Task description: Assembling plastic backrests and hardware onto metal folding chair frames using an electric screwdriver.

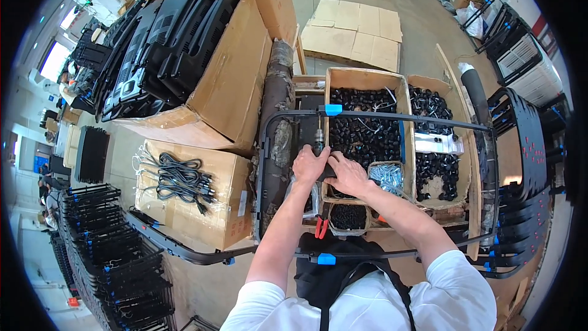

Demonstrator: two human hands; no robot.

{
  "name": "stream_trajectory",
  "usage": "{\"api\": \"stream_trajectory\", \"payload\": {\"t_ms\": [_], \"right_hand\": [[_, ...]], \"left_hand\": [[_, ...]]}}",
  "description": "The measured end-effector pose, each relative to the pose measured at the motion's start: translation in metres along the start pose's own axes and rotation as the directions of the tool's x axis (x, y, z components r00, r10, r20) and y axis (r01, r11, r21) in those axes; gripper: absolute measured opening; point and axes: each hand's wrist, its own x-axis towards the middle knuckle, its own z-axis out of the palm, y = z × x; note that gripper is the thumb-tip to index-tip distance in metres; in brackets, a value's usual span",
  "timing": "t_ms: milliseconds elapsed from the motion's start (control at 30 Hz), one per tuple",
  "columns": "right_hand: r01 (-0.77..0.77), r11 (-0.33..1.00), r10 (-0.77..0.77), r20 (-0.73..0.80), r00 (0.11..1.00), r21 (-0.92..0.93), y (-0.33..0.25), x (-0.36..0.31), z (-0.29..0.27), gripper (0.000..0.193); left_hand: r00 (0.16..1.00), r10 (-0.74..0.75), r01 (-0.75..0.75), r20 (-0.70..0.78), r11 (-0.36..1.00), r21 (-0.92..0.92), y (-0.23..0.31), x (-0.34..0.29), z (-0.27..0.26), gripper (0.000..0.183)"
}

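A black rectangular frame (392, 115) with rounded corners lies across padded rails and wooden bins in front of me. Blue tape (332, 110) wraps its far bar, and another blue piece (326, 259) marks its near bar. My left hand (311, 164) is closed round a power screwdriver (319, 140). The tool's bit points away from me, up to the far bar just left of the tape; whether it touches a screw is too small to see. My right hand (348, 175) rests closed against the tool's dark body, which the fingers largely cover.
Wooden bins hold black plastic parts (361, 129), silver screws (387, 176) and small black screws (349, 216). Red-handled pliers (321, 227) lie near me. At left, coiled black cables (180, 181) sit on a carton below a box of black panels (165, 49). Stacked frames (116, 257) stand beyond.
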Motion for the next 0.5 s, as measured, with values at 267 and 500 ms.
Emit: {"api": "stream_trajectory", "payload": {"t_ms": [267, 500], "right_hand": [[0.045, 0.994, -0.052, -0.067, 0.996, -0.097, -0.003, -0.026, -0.008, 0.061], [-0.060, 0.998, 0.060, -0.073, 0.996, -0.001, 0.028, -0.028, -0.012, 0.063]], "left_hand": [[0.992, 0.116, -0.112, -0.059, 0.991, 0.068, 0.001, -0.018, 0.005, 0.065], [0.978, 0.197, -0.191, -0.068, 0.978, 0.081, 0.024, -0.020, 0.022, 0.064]]}}
